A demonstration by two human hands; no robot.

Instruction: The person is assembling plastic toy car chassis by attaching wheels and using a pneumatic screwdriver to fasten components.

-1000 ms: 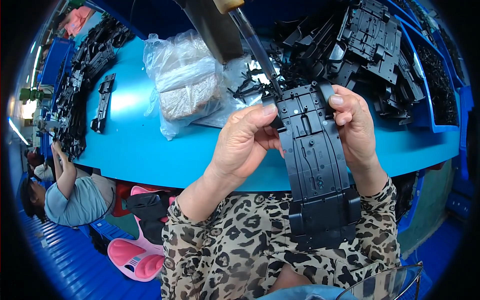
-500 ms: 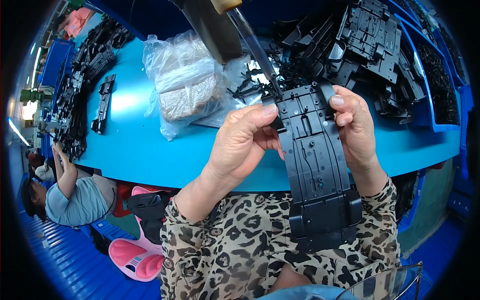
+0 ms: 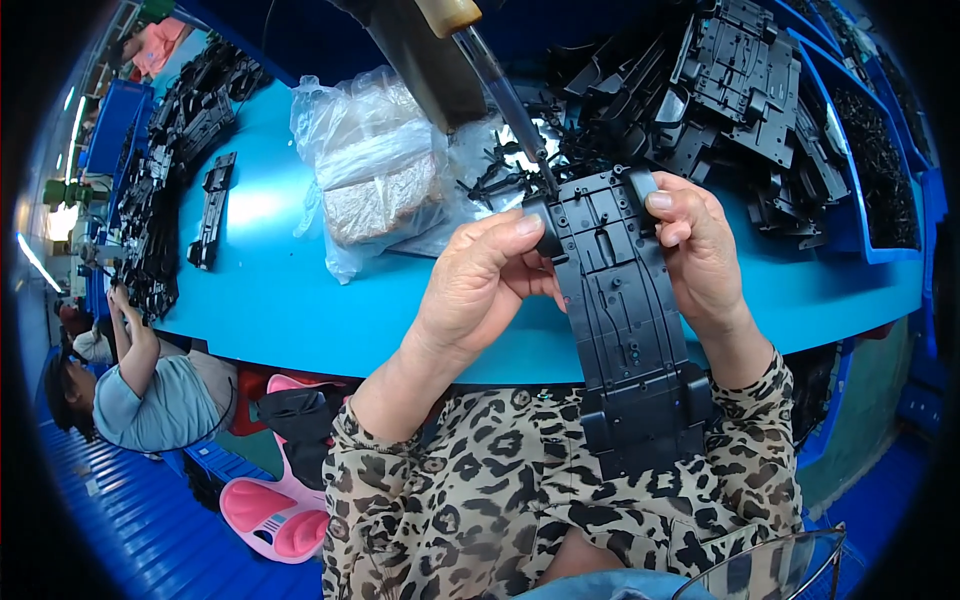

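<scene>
The moulded panel (image 3: 628,320) is showing plain black, the desk (image 3: 300,320) is glowing turquoise-blue, and the blouse (image 3: 490,475) is displaying dark leopard spots on cream; the chair (image 3: 275,510) is wearing two pinks, while the tool handle (image 3: 448,15) is looking pale tan

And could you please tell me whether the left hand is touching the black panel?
Touching: the head view shows the left hand gripping the black panel by its raised upper-left side, with no gap.

Tan handle (image 3: 449,16) — cut off above; left hand (image 3: 475,280) — some fingertips hidden by black plate (image 3: 628,325).
</scene>
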